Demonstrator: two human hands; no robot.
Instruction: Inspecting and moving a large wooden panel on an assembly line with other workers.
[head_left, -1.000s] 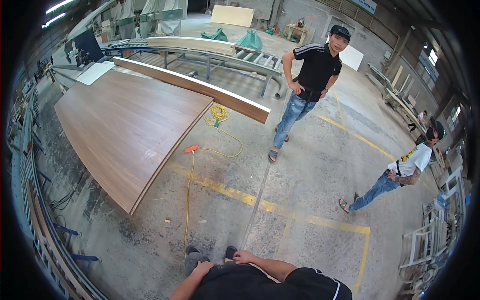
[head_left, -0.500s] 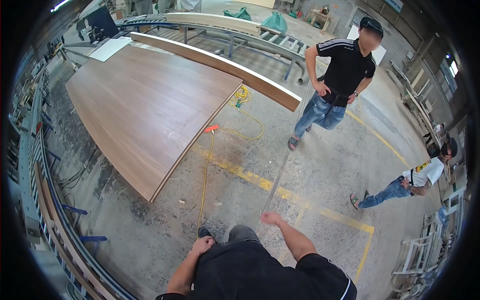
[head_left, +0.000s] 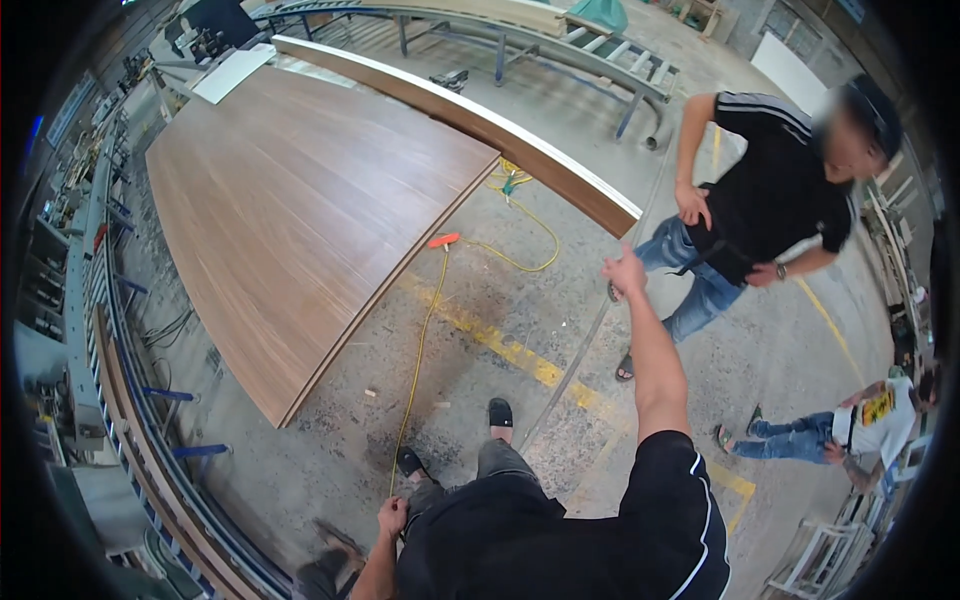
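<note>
My right arm is stretched forward. My right hand [head_left: 627, 272] is raised with a finger or two extended, and nothing shows in it. In the picture it is just below the near end of a long brown board with a white edge [head_left: 605, 205]; I cannot tell whether they touch. Low beside my left thigh is my left hand [head_left: 393, 515], its fingers curled; whether it holds anything is hidden. A yellow cord [head_left: 410, 410] runs over the floor toward it. Ahead on the left lies a large wood-grain panel [head_left: 310, 220], at least two layers thick at its edge.
A co-worker in a black shirt [head_left: 760, 190] stands close on the right, hands at the waist. Farther right is another person in a white shirt [head_left: 880, 430]. Roller conveyors [head_left: 600, 65] run behind and along the left. An orange-red piece [head_left: 443, 240] lies by the cord.
My right hand has risen and reached forward toward the long board's end. The view has shifted, and the black-shirted co-worker appears nearer. My left hand stays low by my thigh.
</note>
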